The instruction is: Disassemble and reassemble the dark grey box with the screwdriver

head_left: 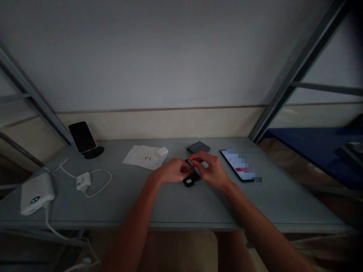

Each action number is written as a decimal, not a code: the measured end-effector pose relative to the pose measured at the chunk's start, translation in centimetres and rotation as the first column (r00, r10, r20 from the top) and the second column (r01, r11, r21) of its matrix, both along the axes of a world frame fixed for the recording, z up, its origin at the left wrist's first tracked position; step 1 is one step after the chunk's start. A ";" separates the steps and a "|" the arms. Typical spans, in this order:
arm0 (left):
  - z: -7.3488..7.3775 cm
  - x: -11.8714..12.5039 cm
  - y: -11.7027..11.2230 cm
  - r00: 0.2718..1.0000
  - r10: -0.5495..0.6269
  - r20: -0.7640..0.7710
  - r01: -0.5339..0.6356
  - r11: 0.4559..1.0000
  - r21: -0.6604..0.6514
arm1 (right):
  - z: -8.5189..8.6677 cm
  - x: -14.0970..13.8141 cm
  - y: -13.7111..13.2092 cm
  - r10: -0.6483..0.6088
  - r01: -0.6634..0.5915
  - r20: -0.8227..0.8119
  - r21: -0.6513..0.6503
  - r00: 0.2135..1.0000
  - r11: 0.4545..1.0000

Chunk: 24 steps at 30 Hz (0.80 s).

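Note:
A small black electronic device [189, 182] with a whitish label lies on the grey table, largely covered by my hands. My left hand [174, 170] grips its left side, with the fingers curled at its upper part. From the right, my right hand [212, 169] pinches a small red piece [194, 163] over the device's upper end. The fingers hide most of the red piece, so its kind cannot be told. Just behind the hands sits a flat dark grey box [198, 147].
White paper [136, 156] with several tiny black bits [148, 158] and a white rounded item [162, 152] lies left. A lit phone [238, 166] rests right. Further left are a black-screened stand [82, 136], a white adapter [83, 181] with cable, and a white box-shaped device [37, 193].

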<state>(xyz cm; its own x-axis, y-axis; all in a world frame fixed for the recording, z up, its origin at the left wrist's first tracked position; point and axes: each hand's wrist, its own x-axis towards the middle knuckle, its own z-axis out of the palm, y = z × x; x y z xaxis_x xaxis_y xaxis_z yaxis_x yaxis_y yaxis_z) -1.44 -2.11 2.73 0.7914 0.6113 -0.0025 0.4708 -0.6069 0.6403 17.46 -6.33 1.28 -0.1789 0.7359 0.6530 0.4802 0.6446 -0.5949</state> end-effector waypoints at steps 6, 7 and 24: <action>0.0 0.0 -0.1 1.000 0.009 -0.003 -0.009 1.000 -0.011 | -0.1 0.0 0.0 -0.001 0.002 -0.010 0.027 1.000 1.000; 0.0 0.0 -0.1 1.000 0.012 -0.006 -0.012 1.000 -0.006 | -0.1 0.0 0.0 0.004 -0.004 -0.004 0.022 1.000 1.000; -0.5 0.0 0.3 0.997 0.070 0.022 -0.070 0.997 0.013 | 0.3 -0.1 0.0 -0.014 0.015 -0.027 0.035 1.000 0.999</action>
